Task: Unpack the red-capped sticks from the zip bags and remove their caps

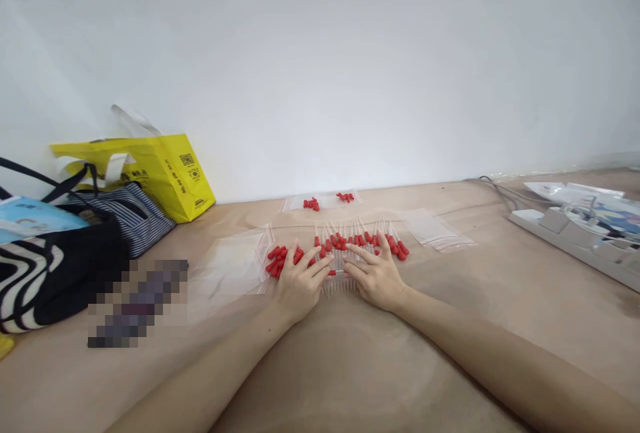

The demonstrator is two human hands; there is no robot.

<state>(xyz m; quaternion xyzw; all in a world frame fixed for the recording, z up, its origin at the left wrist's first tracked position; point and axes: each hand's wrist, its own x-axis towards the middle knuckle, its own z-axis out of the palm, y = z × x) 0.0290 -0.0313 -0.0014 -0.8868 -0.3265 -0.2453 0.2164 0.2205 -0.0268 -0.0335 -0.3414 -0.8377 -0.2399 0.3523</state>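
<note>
Between my two hands a glass dropper tube point(341, 272) lies sideways with a red rubber bulb point(332, 273) at its left end. My left hand point(300, 283) is at the bulb end, its thumb and fingertips closed there. On the tube's other end are the closed fingertips of my right hand point(377, 280). The exact finger contact is partly hidden. Loose red bulbs point(276, 261) are heaped beside my left hand, partly covered by it. Just beyond my fingers, several droppers with red bulbs point(401, 250) lie in a row. Bare glass tubes point(340, 286) lie under and below my fingertips.
Clear zip bags lie left point(230, 260) and right point(437, 228); a bag with red-tipped droppers point(327, 201) is by the wall. A yellow bag point(173, 173), striped pouch point(145, 220) and black bag point(75, 273) stand left, near a blurred object point(140, 306). A power strip point(570, 236) lies right.
</note>
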